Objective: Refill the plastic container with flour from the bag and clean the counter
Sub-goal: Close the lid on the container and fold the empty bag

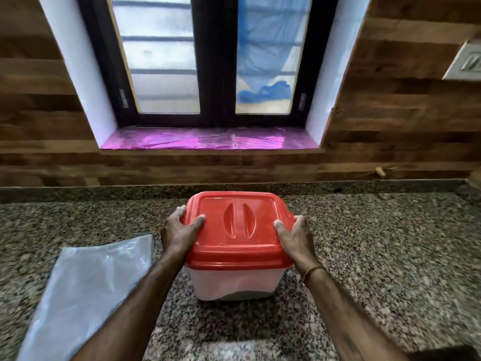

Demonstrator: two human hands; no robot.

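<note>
- Container point(234, 285) stood upright on the worktop point(377, 243), about midway across it and in front of the back wall; it was squarish, with a translucent whitish body.
- Lid point(235, 246), red with two curved raised ridges at its centre, sat level on the container and covered the whole rim.
- Left hand point(177, 231) gripped the lid's left edge, with the thumb pressed on the top and the fingers curled round the far-left corner.
- Right hand point(295, 239) gripped the lid's right edge the same way, thumb on top and fingers wrapped over the side.
- Thread point(313, 270), thin and brownish, circled the right wrist.
- Contents showed only as a pale mass through the container wall, and how full it was could not be told.
- Bag point(86, 290), pale and semi-clear, lay flat on the worktop to the left of the container, near it but not touching; the left forearm crossed in front of its right edge.
- Worktop was speckled granite with a low granite lip along the back.
- Wall point(390, 113) behind was clad in brown wood-look planks.
- Window point(216, 61), with a dark frame and frosted panes, stood above the container; its sill point(208, 139) was covered in shiny pink film.
- Switch plate point(466, 63), white, showed at the right edge.
</note>
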